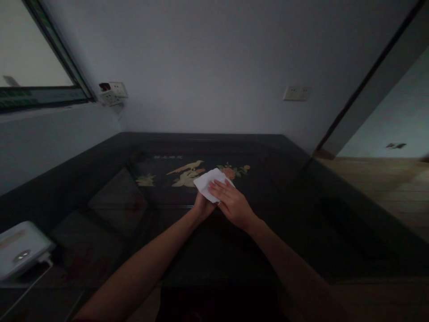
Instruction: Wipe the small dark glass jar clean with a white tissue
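1. Both hands meet over the middle of the dark table (254, 250): the right hand (231, 203) lies flat with fingers spread on a white cloth (209, 181), pressing it down, while the left hand (203, 206) grips the cloth's near edge from beneath, mostly covered by the right.
2. Only one cloth shows, folded, lying on the painted bird and flower panel (187, 172) near the table's far half.
3. Open dark surface spreads on all sides of the hands; the far edge meets the wall, and the right edge drops to a wooden floor (385, 183).
4. Two wall sockets show: one cluster (112, 92) at the left corner, one plate (296, 93) to the right.
5. One white device (20, 248) with a cable sits at the left, cut off by the frame.
6. Dim light hides the left fingers and the panel's small lettering.
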